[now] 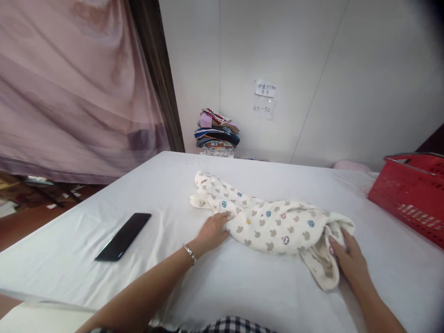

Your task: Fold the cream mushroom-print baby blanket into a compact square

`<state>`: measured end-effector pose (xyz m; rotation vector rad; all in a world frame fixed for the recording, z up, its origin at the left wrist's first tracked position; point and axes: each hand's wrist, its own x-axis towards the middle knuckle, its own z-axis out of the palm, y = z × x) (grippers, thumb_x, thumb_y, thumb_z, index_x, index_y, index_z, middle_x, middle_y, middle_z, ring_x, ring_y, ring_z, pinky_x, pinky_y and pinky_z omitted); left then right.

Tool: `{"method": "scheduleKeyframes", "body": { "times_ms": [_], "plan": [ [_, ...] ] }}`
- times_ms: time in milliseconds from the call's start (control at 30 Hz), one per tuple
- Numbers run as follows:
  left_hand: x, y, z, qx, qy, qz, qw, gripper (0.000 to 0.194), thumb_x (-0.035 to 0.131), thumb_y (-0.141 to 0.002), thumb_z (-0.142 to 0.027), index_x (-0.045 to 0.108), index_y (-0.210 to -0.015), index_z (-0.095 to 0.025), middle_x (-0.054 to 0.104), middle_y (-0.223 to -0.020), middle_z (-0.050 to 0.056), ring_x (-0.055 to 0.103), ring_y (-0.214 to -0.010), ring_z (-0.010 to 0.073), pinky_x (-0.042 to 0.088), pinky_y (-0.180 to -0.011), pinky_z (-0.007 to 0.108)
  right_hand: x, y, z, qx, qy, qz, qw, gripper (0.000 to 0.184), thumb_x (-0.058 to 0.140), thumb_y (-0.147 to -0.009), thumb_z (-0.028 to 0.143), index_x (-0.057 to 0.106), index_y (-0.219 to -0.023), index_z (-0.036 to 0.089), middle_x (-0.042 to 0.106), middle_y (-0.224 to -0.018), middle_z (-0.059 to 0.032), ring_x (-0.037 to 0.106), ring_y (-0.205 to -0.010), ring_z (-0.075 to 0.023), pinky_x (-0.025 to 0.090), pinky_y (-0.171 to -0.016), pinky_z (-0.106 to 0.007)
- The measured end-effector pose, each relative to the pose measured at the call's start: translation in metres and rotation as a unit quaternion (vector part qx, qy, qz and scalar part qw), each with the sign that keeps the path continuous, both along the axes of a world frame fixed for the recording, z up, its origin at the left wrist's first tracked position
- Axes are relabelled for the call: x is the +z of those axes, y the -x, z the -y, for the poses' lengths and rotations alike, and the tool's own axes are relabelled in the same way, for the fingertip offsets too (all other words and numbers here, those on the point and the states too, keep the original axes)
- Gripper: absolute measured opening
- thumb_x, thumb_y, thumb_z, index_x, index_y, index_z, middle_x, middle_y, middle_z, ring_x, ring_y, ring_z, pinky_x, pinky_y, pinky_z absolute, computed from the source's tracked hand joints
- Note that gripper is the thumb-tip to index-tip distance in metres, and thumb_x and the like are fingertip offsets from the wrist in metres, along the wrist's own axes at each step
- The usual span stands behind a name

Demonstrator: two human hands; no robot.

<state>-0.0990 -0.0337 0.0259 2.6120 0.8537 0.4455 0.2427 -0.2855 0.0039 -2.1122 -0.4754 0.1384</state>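
Observation:
A cream-white piece of children's clothing [274, 226] with a small mushroom print in beige, blue, red and yellow lies crumpled across the table. Its exact kind is hidden by the folds. My left hand [213, 230], with a bracelet on the wrist, pinches its near edge left of the middle. At the right end, my right hand [351, 259] grips the bunched cloth between thumb and fingers. One loose flap hangs toward me beside that hand, and two narrow ends point to the far left.
A black phone [124, 237] lies on the white-covered table [166, 185] at left. The red basket [409, 199] stands at the right edge. Behind the table rises a stack of folded clothes [218, 134] against the wall. A pink curtain [69, 83] hangs at left.

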Motion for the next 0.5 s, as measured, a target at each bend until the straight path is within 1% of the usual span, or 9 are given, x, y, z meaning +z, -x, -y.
{"method": "scheduleKeyframes", "body": {
  "times_ms": [67,133,200,300,367,400,433,467,500],
  "plan": [
    [0.005,-0.007,-0.002,0.012,0.043,0.049,0.998,0.028,0.051,-0.076,-0.017,0.062,-0.102,-0.020,0.063,-0.117,0.007,0.055,-0.111,0.0222,0.043,-0.095,0.036,0.001,0.001,-0.001,0.002,0.014,0.005,1.000,0.073,0.059,-0.068,0.060,0.051,-0.130,0.022,0.037,-0.144,-0.0095,0.030,-0.133,-0.0326,0.023,-0.110,-0.045],
    [0.017,-0.013,-0.004,0.039,0.093,0.120,0.988,0.025,0.046,-0.079,-0.018,0.062,-0.098,-0.020,0.068,-0.102,0.003,0.061,-0.096,0.0184,0.047,-0.086,0.031,0.001,-0.002,0.000,-0.026,-0.002,-0.015,1.000,0.068,0.063,-0.064,0.058,0.059,-0.121,0.021,0.043,-0.139,-0.0090,0.037,-0.129,-0.0332,0.027,-0.109,-0.045],
    [0.035,-0.016,-0.004,0.068,0.122,0.200,0.970,0.021,0.045,-0.081,-0.022,0.062,-0.093,-0.019,0.068,-0.090,0.001,0.062,-0.085,0.0164,0.048,-0.078,0.028,0.001,-0.005,0.003,-0.056,-0.035,-0.043,0.997,0.063,0.067,-0.058,0.055,0.064,-0.110,0.019,0.051,-0.131,-0.0089,0.046,-0.121,-0.0331,0.033,-0.105,-0.044],
    [0.068,-0.013,0.001,0.086,0.122,0.291,0.945,0.019,0.047,-0.079,-0.028,0.060,-0.089,-0.019,0.066,-0.082,-0.001,0.060,-0.078,0.0147,0.047,-0.072,0.025,0.002,-0.005,0.006,-0.087,-0.094,-0.067,0.990,0.057,0.072,-0.050,0.052,0.067,-0.096,0.017,0.054,-0.128,-0.0092,0.051,-0.114,-0.0327,0.038,-0.100,-0.043],
    [0.087,-0.005,0.009,0.101,0.093,0.309,0.941,0.019,0.049,-0.076,-0.028,0.060,-0.090,-0.021,0.066,-0.082,-0.001,0.059,-0.077,0.0146,0.046,-0.070,0.025,0.002,-0.003,0.006,-0.095,-0.133,-0.079,0.984,0.054,0.075,-0.047,0.049,0.067,-0.090,0.017,0.054,-0.127,-0.0090,0.053,-0.110,-0.0321,0.042,-0.095,-0.042],
    [0.093,0.000,0.014,0.105,0.072,0.307,0.943,0.020,0.050,-0.075,-0.028,0.060,-0.090,-0.022,0.067,-0.083,-0.001,0.059,-0.077,0.0148,0.046,-0.070,0.025,0.002,-0.002,0.006,-0.097,-0.151,-0.085,0.980,0.053,0.076,-0.045,0.047,0.067,-0.088,0.017,0.055,-0.126,-0.0085,0.054,-0.108,-0.0316,0.044,-0.093,-0.041],
    [0.096,0.005,0.020,0.101,0.050,0.299,0.947,0.021,0.050,-0.073,-0.027,0.060,-0.091,-0.022,0.067,-0.084,-0.001,0.059,-0.075,0.0150,0.046,-0.069,0.025,0.001,-0.002,0.006,-0.099,-0.168,-0.091,0.977,0.051,0.077,-0.044,0.045,0.067,-0.086,0.018,0.057,-0.123,-0.0080,0.055,-0.107,-0.0308,0.045,-0.090,-0.040],
    [0.097,0.011,0.025,0.083,0.035,0.282,0.955,0.022,0.051,-0.072,-0.025,0.060,-0.092,-0.023,0.067,-0.084,-0.001,0.059,-0.073,0.0150,0.046,-0.068,0.025,0.001,-0.003,0.005,-0.099,-0.186,-0.096,0.973,0.050,0.077,-0.043,0.043,0.066,-0.084,0.018,0.058,-0.120,-0.0076,0.056,-0.104,-0.0299,0.047,-0.086,-0.038],
    [0.095,0.016,0.031,0.046,0.032,0.251,0.966,0.023,0.051,-0.072,-0.024,0.061,-0.093,-0.023,0.067,-0.083,0.000,0.059,-0.072,0.0150,0.046,-0.068,0.025,0.000,-0.005,0.005,-0.101,-0.203,-0.100,0.969,0.048,0.077,-0.042,0.041,0.066,-0.082,0.018,0.060,-0.117,-0.0076,0.058,-0.101,-0.0289,0.049,-0.081,-0.037]
  ]
}}
